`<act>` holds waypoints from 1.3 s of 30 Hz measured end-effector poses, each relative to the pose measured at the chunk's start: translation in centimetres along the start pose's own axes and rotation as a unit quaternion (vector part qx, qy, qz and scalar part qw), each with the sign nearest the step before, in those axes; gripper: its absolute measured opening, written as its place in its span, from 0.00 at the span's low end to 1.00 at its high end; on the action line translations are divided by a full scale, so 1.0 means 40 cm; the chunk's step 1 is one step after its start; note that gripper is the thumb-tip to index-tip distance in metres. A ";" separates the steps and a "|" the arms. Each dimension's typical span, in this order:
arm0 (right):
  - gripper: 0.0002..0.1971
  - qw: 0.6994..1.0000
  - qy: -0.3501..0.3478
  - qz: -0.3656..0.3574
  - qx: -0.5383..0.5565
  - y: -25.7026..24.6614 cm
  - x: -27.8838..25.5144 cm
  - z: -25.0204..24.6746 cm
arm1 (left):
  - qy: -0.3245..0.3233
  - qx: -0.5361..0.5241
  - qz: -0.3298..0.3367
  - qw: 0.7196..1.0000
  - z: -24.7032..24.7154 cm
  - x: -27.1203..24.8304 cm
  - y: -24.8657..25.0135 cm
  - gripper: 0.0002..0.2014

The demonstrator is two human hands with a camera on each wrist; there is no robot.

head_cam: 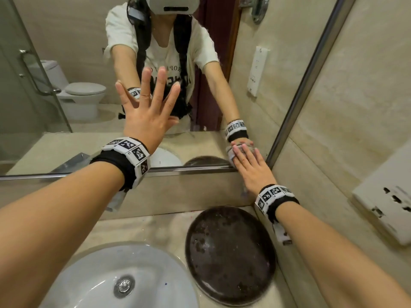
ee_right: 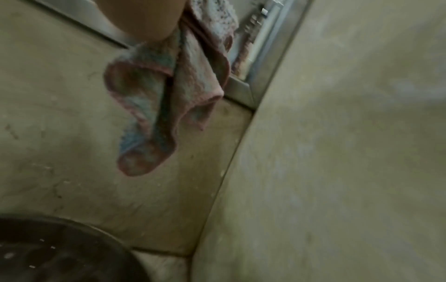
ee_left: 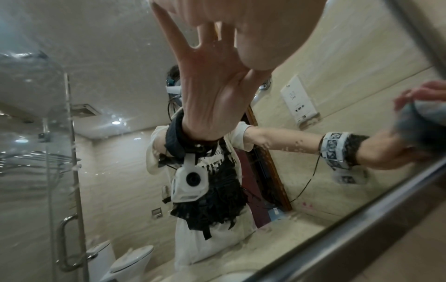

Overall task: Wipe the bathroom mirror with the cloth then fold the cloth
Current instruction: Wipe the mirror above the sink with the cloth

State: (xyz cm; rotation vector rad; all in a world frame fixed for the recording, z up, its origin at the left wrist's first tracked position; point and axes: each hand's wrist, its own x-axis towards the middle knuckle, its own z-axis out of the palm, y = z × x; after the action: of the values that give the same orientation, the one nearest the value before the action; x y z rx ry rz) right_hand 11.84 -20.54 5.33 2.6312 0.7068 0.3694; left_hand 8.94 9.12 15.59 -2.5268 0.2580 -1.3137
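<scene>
The bathroom mirror (head_cam: 55, 121) fills the wall ahead. My left hand (head_cam: 146, 112) lies flat on the glass near its middle, fingers spread and straight, holding nothing; the left wrist view shows its palm (ee_left: 253, 38) against its own reflection. My right hand (head_cam: 246, 165) is at the mirror's lower right corner and holds a bunched pink-and-blue cloth (head_cam: 230, 153) against the glass. Its fingers lie over the wad. In the right wrist view, loose folds of the cloth (ee_right: 154, 106) hang below the hand (ee_right: 144, 17), just above the tiled ledge.
Below the mirror, a white sink (head_cam: 111, 274) is set in the beige counter, with a dark round plate (head_cam: 229, 254) to its right. A metal frame (head_cam: 307, 85) edges the mirror. The side wall (head_cam: 344, 130) is close on the right and carries a socket plate (head_cam: 387, 210).
</scene>
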 end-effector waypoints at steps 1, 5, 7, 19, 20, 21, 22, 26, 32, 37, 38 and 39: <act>0.63 0.998 -0.023 0.051 0.018 -0.002 -0.011 0.003 | 0.000 -0.001 0.000 1.000 0.001 0.000 0.000 0.37; 0.53 0.969 -0.026 0.194 0.153 -0.037 -0.022 -0.008 | -0.004 0.003 -0.003 1.000 0.009 0.001 -0.001 0.37; 0.55 0.939 -0.038 0.269 0.210 -0.068 -0.012 -0.002 | 0.000 0.003 -0.004 1.000 0.014 0.002 -0.002 0.37; 0.34 0.843 0.124 0.382 0.357 -0.085 0.058 -0.097 | -0.027 -0.008 -0.016 0.999 0.020 0.000 0.002 0.40; 0.34 0.857 0.139 0.374 0.325 -0.070 0.070 -0.131 | -0.035 -0.013 -0.022 0.999 0.017 0.001 0.004 0.41; 0.34 0.872 0.155 0.363 0.289 -0.054 0.081 -0.166 | -0.043 -0.017 -0.029 0.999 0.011 -0.001 0.007 0.42; 0.34 0.887 0.167 0.352 0.249 -0.034 0.091 -0.204 | -0.044 -0.020 -0.034 0.998 0.004 -0.001 0.012 0.44; 0.33 0.934 0.179 0.277 0.138 0.047 0.124 -0.355 | -0.058 -0.024 -0.048 0.997 -0.010 -0.004 0.014 0.49; 0.33 0.943 0.217 0.210 0.138 0.136 0.181 -0.600 | -0.124 0.017 -0.040 0.991 -0.092 0.005 0.030 0.44; 0.36 0.924 0.228 0.266 0.152 0.249 0.234 -0.785 | -0.083 0.011 -0.044 0.996 -0.153 0.026 -0.025 0.40; 0.36 0.920 0.231 0.279 0.151 0.271 0.244 -0.818 | -0.067 0.008 -0.034 0.997 -0.166 0.039 -0.040 0.37; 0.36 0.916 0.232 0.289 0.151 0.289 0.250 -0.851 | -0.055 0.007 -0.027 0.998 -0.184 0.057 -0.054 0.35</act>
State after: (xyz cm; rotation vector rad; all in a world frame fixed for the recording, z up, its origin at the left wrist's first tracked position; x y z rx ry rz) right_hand 13.33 -14.33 42.08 3.0453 0.0819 1.1668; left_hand 4.25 9.29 22.10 -2.5994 0.1572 -1.1872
